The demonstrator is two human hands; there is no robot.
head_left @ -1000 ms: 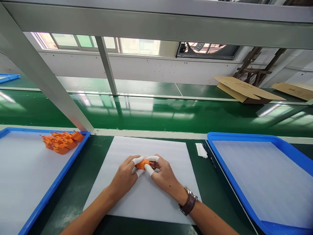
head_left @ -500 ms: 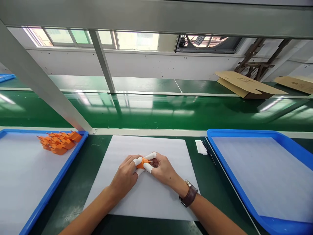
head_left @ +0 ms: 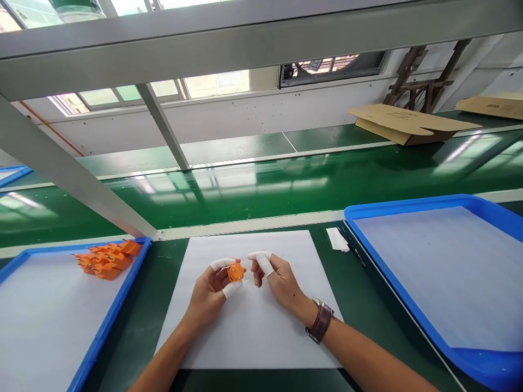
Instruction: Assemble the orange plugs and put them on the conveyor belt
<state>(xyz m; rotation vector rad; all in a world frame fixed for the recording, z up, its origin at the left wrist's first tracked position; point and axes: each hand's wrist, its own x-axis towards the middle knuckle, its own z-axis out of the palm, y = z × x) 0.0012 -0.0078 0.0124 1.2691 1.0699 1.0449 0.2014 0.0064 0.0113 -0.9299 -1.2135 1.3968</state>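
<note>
An orange plastic piece [head_left: 236, 272] is held between the fingers and thumb of my left hand [head_left: 210, 291], above the white sheet [head_left: 261, 337]. Its round face is turned up toward the camera. Just to the right, my right hand [head_left: 281, 280] is apart from the piece, its thumb and index finger pressed together; whether anything small is between them is too small to tell. White covers wrap some fingertips of both hands. Several similar orange pieces [head_left: 108, 261] lie grouped in the top right corner of the left blue tray [head_left: 110, 324].
A blue tray [head_left: 402, 305] lined with white stands on the right. Beside it lie a small white paper [head_left: 337, 239] and dark thin tools [head_left: 354, 250]. Behind is a green belt [head_left: 253, 190], with a metal post at left and flattened cardboard [head_left: 404, 122] farther back.
My right hand has let go of the orange piece and moved slightly right. The piece in my left hand has turned to show its round face. The camera view has tilted.
</note>
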